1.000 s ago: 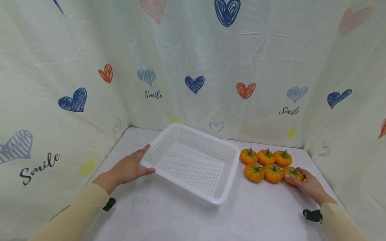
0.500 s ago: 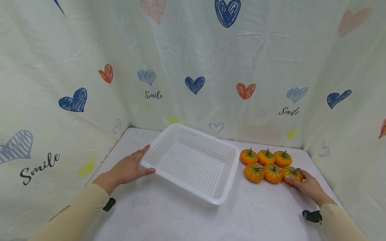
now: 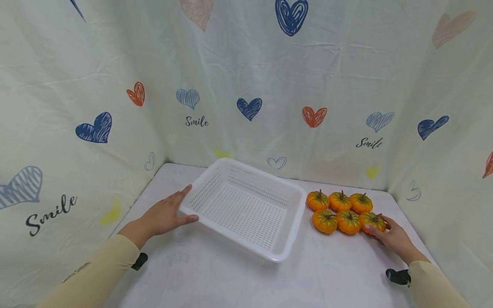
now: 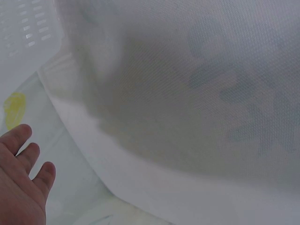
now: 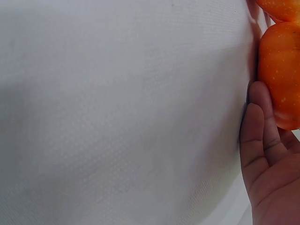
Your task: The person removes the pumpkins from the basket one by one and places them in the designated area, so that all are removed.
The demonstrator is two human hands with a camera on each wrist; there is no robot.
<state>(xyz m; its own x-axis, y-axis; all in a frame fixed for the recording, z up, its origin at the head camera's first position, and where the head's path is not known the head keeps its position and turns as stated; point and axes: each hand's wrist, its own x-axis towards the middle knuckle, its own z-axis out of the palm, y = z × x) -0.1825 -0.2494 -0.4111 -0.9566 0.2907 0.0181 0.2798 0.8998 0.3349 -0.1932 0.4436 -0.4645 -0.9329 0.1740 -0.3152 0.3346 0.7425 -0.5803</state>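
Note:
A white perforated plastic basket stands on the table, turned at an angle. My left hand is at its left corner, thumb at the near rim and fingers spread along the left side. In the left wrist view, several fingertips of that hand are extended, apart from the basket's wall. Right of the basket, small orange pumpkins sit in two rows. My right hand holds the front-row right-end pumpkin, thumb on its near side. In the right wrist view, fingers lie against this pumpkin.
A white cloth covers the table. Behind and at both sides hangs a pale curtain printed with hearts. The pumpkins in the back row stand close to the basket's right rim and to one another.
My right hand and the pumpkin it holds have shifted very slightly left, toward the neighbouring pumpkin. The left hand and the basket look still.

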